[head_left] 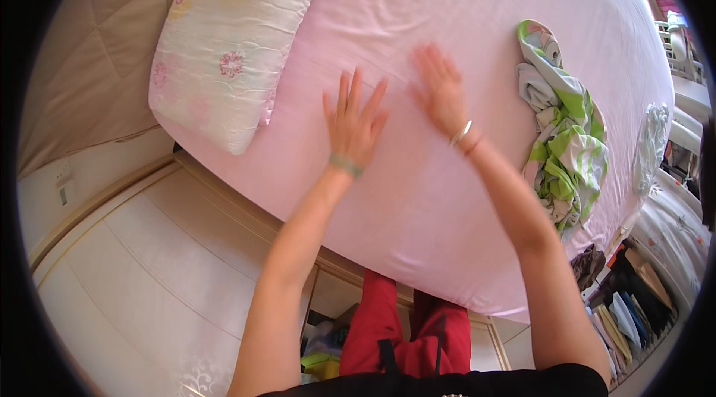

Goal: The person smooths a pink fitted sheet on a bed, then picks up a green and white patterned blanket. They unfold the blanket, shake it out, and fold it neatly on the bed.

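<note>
Pink bedding, a smooth bed sheet (pixel 418 225), spreads under both my hands. My left hand (pixel 353 124) has its fingers spread over the sheet and holds nothing; a pale green bangle circles that wrist. To its right, my right hand (pixel 441 91) is smeared by motion, its fingers stretched out with nothing in them. A light bracelet and a thin reddish band sit on that wrist. Whether either palm presses on the cloth, I cannot tell. Faint wrinkles run across the sheet beyond my hands.
A pale floral pillow (pixel 231 46) lies at the upper left, against a quilted beige headboard (pixel 112 46). Crumpled green, white and grey cloth (pixel 563 136) rests on the right side. A clear plastic bag (pixel 651 147) and folded clothes (pixel 623 322) are farther right.
</note>
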`<state>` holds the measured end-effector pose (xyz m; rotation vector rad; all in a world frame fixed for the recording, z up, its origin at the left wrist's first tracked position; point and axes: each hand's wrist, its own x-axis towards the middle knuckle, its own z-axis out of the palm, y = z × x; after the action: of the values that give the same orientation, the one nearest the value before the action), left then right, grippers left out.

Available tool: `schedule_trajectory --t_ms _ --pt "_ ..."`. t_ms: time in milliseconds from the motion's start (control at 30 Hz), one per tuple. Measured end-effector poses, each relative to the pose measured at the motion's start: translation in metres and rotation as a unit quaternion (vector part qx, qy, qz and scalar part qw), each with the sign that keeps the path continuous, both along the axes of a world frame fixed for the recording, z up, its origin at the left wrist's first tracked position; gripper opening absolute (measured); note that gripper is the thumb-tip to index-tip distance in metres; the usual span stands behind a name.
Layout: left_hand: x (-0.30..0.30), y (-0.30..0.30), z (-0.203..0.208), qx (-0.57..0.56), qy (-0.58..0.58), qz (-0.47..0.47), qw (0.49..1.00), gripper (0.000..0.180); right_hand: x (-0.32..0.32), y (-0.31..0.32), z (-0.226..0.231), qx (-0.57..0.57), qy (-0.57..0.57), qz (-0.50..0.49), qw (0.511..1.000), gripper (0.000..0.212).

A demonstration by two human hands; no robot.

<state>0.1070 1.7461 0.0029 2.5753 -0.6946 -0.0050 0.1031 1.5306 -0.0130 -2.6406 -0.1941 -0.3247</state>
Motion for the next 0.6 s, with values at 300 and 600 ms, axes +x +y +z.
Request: schedule_trajectory --t_ms 300,600 --pt "0.125 0.101 -0.103 -0.047 0.007 0.130 0.990 0.057 0.124 0.052 -0.060 -0.120 -0.021 -0.044 0.992 0.062" --pt "0.060 0.274 -0.108 0.013 0.040 0.287 0.957 0.062 -0.009 0.285 -0.044 -0.001 0.090 0.296 0.951 0.066"
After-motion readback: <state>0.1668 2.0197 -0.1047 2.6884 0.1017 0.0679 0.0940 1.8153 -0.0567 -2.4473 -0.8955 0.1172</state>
